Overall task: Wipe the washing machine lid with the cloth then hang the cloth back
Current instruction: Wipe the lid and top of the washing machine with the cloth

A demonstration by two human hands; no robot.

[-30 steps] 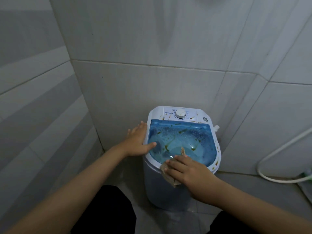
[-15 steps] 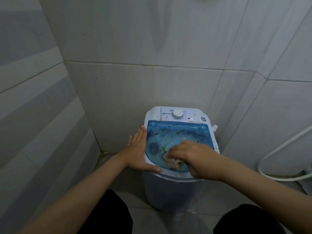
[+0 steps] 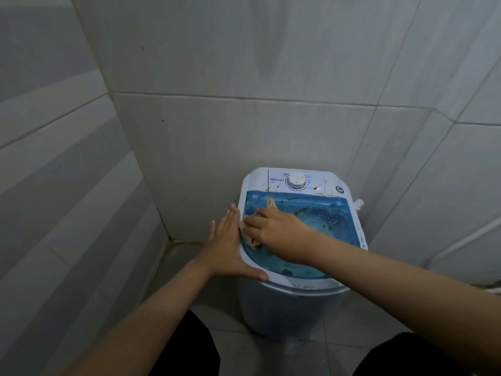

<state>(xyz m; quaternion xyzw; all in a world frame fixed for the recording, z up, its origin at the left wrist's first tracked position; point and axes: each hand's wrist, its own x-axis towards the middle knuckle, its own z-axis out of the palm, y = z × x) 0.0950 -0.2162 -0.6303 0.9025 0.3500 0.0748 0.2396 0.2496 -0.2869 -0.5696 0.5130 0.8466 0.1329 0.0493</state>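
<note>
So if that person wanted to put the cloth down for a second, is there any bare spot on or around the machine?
Free: the lid's right half, between the right hand and the far rim, though spotted with dirt; and the floor in front of the machine. Crowded: the lid's left side, where the cloth lies under the right hand and the left hand lies flat against the rim. The control panel is narrow.

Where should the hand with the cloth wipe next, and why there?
Probably sweep the cloth to the right across the blue lid. The right hand presses it at the lid's left edge, while green and brown specks show on the right half. The left hand lies flat against the washer's left side.
</note>
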